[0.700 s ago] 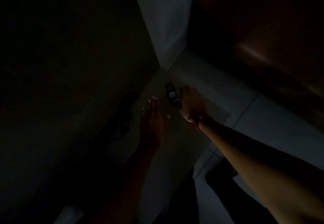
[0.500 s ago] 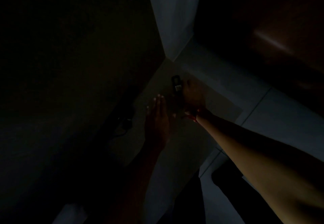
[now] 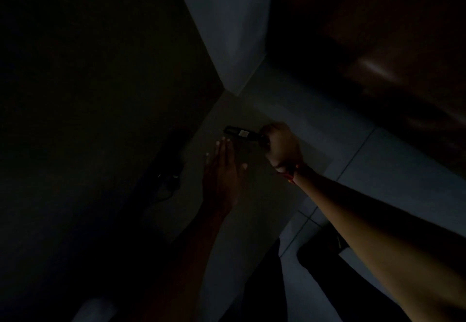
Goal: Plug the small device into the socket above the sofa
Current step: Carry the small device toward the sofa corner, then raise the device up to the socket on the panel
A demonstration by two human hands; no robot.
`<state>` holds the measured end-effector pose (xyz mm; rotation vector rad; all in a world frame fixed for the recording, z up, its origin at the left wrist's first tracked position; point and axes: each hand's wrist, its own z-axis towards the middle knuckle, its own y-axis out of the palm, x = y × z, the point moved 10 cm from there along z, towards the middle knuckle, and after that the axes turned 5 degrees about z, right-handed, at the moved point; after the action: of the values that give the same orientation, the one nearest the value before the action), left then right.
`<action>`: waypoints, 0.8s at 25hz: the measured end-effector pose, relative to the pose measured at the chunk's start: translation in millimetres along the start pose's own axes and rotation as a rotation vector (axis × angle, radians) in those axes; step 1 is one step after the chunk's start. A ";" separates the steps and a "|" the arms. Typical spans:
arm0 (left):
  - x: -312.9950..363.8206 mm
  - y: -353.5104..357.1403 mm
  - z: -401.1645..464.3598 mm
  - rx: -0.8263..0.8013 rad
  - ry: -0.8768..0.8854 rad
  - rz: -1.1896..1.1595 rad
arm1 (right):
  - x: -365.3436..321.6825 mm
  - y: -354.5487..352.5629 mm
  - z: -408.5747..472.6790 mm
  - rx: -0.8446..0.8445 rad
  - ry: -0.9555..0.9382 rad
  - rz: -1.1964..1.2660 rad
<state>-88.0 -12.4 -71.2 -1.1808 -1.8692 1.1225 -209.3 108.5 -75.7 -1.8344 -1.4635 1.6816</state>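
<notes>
The scene is very dark. My right hand [image 3: 281, 145] is shut around one end of a small black device [image 3: 240, 133] with a pale label on its side; the device points left, level with the corner of the room. My left hand [image 3: 223, 170] is flat and open just below the device's free end, fingers together and pointing up, holding nothing. On the dark wall at the left a dark plug with a cable [image 3: 171, 179] sits in what looks like a socket; its details are too dim to make out.
A pale wall strip [image 3: 227, 31] runs down into the corner. A dark brown surface [image 3: 378, 56] fills the upper right. Pale floor tiles [image 3: 390, 170] lie at the right. My dark-clothed legs [image 3: 264, 284] are at the bottom.
The device has turned from pointing up and away to lying sideways, pointing left. Both hands have stayed close together in the corner while the view shifted slightly.
</notes>
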 end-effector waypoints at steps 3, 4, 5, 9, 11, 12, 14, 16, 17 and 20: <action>22.2 -42.9 6.6 0.039 0.062 -0.006 | -14.2 -64.8 -4.7 0.041 -0.039 0.080; 39.1 -65.5 10.1 0.077 0.095 0.006 | -19.7 -91.7 -5.1 0.039 -0.041 0.104; 58.0 -95.3 14.9 0.094 0.132 -0.016 | -25.7 -122.4 -4.1 0.050 -0.048 0.122; 132.7 -218.5 25.1 0.197 0.229 0.037 | -39.6 -263.9 -11.4 0.130 -0.070 0.217; 173.8 -288.4 22.3 0.273 0.278 0.029 | -44.6 -345.0 -24.0 0.239 -0.037 0.229; 200.4 -328.7 16.6 0.324 0.316 0.030 | -51.2 -394.7 -35.9 0.321 -0.053 0.219; 252.7 -397.5 2.5 0.386 0.387 0.038 | -59.5 -483.5 -62.1 0.427 -0.083 0.204; 307.2 -465.9 -18.6 0.456 0.454 0.021 | -70.0 -570.5 -91.4 0.448 -0.093 0.181; 340.8 -502.5 -36.2 0.480 0.505 0.012 | -73.7 -615.2 -101.3 0.454 -0.100 0.162; 439.4 -595.0 -91.5 0.623 0.695 0.024 | -43.1 -758.8 -157.0 0.750 0.304 0.212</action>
<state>-395.1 285.6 538.9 -1.0328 -0.8919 1.0167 -437.2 491.6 559.6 -1.7187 -0.4265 1.6266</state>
